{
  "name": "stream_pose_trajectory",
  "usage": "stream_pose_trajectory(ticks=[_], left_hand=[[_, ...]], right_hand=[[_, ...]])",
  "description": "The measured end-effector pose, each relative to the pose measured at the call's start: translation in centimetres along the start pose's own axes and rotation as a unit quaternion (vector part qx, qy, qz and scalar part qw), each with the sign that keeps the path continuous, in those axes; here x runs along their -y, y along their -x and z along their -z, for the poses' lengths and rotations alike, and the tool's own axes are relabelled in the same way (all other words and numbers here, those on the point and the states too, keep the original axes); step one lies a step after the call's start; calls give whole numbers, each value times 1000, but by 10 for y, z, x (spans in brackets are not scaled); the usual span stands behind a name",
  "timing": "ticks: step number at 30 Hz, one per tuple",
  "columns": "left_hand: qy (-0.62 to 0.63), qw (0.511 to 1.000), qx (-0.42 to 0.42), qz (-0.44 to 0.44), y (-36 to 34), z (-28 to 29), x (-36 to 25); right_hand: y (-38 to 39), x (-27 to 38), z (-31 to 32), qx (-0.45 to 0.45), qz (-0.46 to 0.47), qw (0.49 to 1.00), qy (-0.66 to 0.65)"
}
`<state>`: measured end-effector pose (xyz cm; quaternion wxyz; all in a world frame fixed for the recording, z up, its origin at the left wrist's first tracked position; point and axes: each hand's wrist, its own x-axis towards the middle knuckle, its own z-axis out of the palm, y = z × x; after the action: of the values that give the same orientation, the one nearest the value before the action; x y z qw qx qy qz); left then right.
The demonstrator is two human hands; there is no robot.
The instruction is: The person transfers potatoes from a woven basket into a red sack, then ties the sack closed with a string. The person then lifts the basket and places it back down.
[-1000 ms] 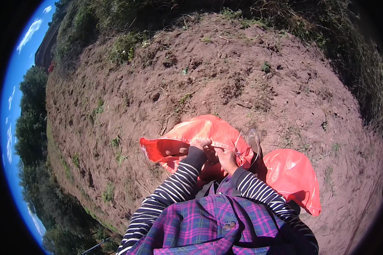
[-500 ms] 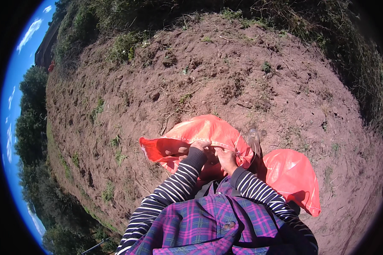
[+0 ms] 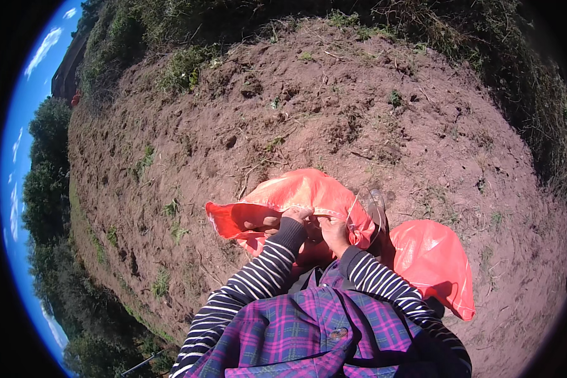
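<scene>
An orange-red woven sack stands directly before me, its mouth gaping toward the left. At the middle of its rim, my left hand is closed on the edge, fingers curled over it. Close beside it, my right hand pinches the same rim, thumb and fingers together. A thin pale cord loops up from the sack by my right hand. Rounded tan shapes show in the shaded mouth; I cannot tell whether they are contents or fingers. The sack's depth is hidden.
A second orange-red sack lies to the right, near my leg. My shoe shows just beyond the first sack. Around are loose reddish soil with clods, dry stalks and weeds, and dense bushes along the far edge.
The thin cord beside my right hand has shifted and now arcs out wider toward my shoe. Both hands stay at the sack's rim, almost unmoved.
</scene>
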<state>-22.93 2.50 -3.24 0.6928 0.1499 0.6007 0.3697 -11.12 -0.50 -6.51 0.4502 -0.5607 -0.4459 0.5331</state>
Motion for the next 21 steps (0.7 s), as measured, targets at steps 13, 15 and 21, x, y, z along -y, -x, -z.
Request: stream_pose_trajectory(ticks=[13, 15, 21], left_hand=[[-170, 954, 47, -242, -49, 45, 50], [-161, 957, 56, -233, -49, 45, 50], [-42, 997, 32, -53, -12, 16, 16]], right_hand=[[1, 1, 2, 31, 31, 999, -13], [1, -2, 1, 16, 39, 998, -42], [-1, -10, 0, -18, 17, 999, -27]])
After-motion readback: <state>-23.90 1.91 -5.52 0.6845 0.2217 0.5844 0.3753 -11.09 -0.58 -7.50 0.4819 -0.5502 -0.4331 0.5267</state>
